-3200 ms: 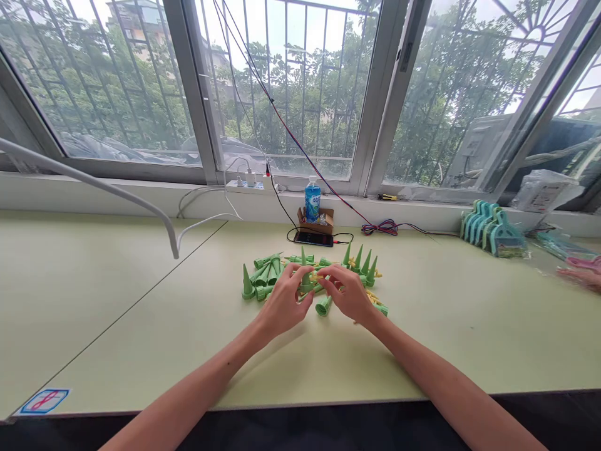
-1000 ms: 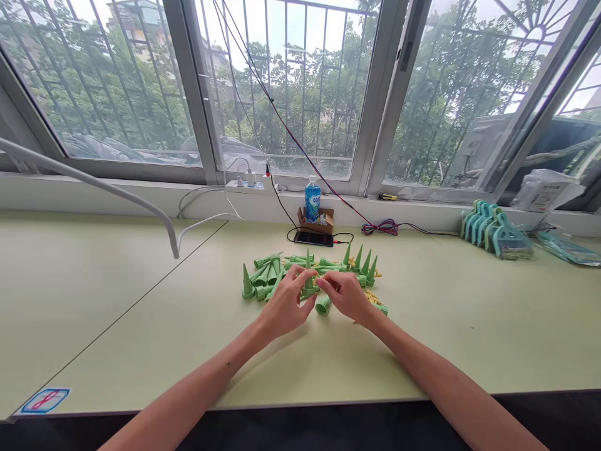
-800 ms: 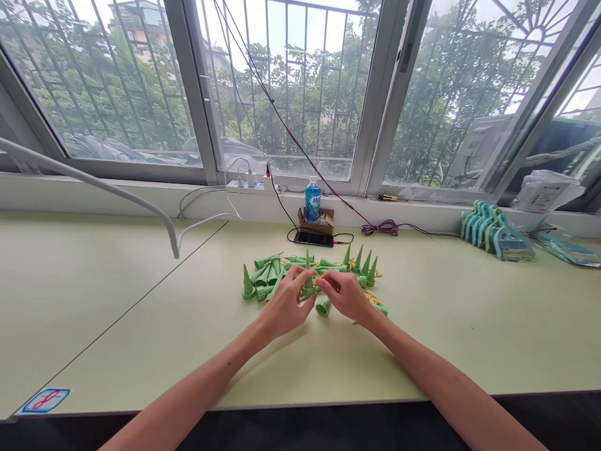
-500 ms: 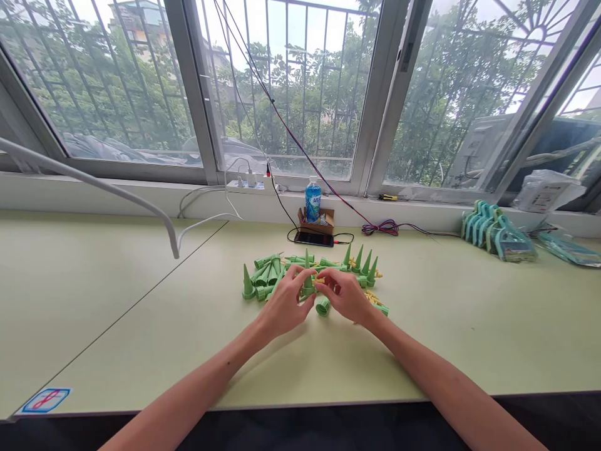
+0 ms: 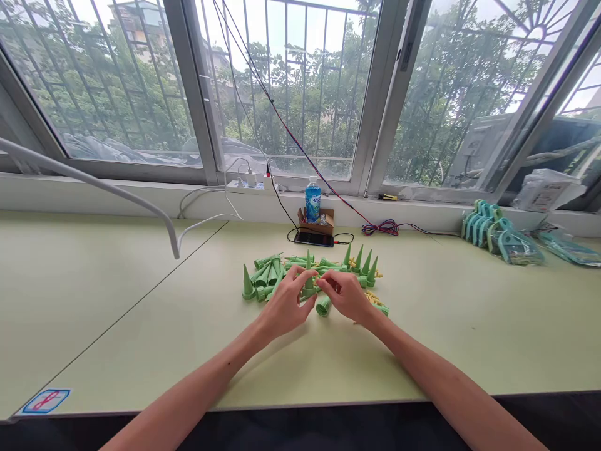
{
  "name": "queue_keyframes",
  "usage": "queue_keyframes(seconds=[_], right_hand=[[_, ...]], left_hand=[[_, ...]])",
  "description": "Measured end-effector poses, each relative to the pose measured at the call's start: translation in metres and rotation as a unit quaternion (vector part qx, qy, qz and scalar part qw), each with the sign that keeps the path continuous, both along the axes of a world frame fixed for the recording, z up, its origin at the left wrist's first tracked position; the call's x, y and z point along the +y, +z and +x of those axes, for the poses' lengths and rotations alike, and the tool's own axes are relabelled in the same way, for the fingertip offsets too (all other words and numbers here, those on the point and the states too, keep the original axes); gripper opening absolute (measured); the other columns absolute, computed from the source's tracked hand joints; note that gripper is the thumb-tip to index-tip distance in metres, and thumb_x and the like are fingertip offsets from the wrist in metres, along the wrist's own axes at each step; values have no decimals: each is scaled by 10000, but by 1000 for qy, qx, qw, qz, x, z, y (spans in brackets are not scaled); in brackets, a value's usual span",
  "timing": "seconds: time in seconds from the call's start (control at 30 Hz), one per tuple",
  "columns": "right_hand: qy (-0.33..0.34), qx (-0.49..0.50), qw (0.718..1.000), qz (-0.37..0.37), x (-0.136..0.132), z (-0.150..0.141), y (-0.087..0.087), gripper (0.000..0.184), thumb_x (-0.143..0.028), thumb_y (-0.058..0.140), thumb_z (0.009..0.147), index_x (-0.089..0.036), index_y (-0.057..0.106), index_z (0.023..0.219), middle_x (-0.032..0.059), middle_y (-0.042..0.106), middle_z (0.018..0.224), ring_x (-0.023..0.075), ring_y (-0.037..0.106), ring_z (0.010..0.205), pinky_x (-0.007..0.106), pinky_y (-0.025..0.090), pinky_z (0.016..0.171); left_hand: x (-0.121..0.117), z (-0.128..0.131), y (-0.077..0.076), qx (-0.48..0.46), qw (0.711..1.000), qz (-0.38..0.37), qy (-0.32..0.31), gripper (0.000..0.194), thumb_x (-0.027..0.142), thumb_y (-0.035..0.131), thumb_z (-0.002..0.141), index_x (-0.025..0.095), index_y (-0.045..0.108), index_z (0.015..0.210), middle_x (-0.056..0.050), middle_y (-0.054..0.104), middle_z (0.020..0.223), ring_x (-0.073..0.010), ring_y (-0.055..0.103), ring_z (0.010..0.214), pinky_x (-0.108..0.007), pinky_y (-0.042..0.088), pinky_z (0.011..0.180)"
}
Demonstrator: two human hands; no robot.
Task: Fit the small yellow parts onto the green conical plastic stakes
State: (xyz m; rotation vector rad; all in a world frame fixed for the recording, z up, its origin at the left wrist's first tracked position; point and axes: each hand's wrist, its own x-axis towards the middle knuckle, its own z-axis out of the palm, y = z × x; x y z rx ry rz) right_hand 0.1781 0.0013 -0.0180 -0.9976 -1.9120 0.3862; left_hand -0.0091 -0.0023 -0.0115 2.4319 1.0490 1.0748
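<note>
A green cone-shaped spike (image 5: 308, 282) with a wide ribbed base stands upright between my hands. My left hand (image 5: 290, 299) curves around it, with forefinger and thumb on either side. My right hand (image 5: 346, 292) pinches a small yellow piece against the side of the spike; most of that piece is hidden by the fingertips. Just below the hands a green ribbed cap (image 5: 323, 306) lies on its side, its hollow end facing me.
Several green spikes (image 5: 263, 275) lie in a heap on the left, and one spike (image 5: 248, 283) stands upright beside them. More upright spikes (image 5: 365, 260) and yellow pieces (image 5: 374, 297) are on the right. Behind are a phone (image 5: 313, 239), a blue bottle (image 5: 312, 200) and bundled cable (image 5: 380, 227).
My right fingertips have shifted slightly, and less of the yellow piece shows now. My left hand stays around the green spike. At the far right, one bagged teal item has slid down a little.
</note>
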Motion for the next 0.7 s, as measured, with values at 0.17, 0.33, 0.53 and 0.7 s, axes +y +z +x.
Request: queue_keyframes(seconds=[0.17, 0.33, 0.53, 0.7], right_hand=[[-9, -15, 1000, 5, 1, 0, -1, 433, -447, 458, 981, -174, 559, 661, -29, 452, 548, 106, 357, 508, 251, 286, 503], [-12, -23, 1000, 7, 3, 2, -4, 513, -467, 414, 996, -190, 438, 564, -38, 375, 513, 103, 302, 491, 257, 253, 489], [-17, -9, 1000, -5, 0, 2, -1, 381, -471, 470, 974, -181, 604, 766, -46, 428, 528, 107, 358, 487, 250, 287, 497], [25, -3, 1000, -15, -3, 0, 1, 229, -390, 534, 949, -179, 620, 918, -50, 455, 561, 107, 370, 499, 245, 311, 505]], left_hand=[[-1, 0, 0, 2, 1000, 0, -5, 404, 179, 576, 855, 272, 520, 1244, -66, 527, 1109, -149, 593, 757, -304, 545, 637], [-1, 0, 0, 3, 1000, 0, -12, 397, 174, 577, 850, 269, 524, 1231, -67, 529, 1126, -156, 602, 786, -297, 545, 632], [0, 0, 0, -5, 1000, 10, -7, 400, 179, 586, 855, 273, 520, 1237, -60, 530, 1093, -127, 575, 698, -295, 544, 622], [0, 0, 1, -4, 1000, 7, -3, 402, 171, 581, 856, 271, 520, 1240, -61, 527, 1088, -137, 585, 734, -286, 534, 620]])
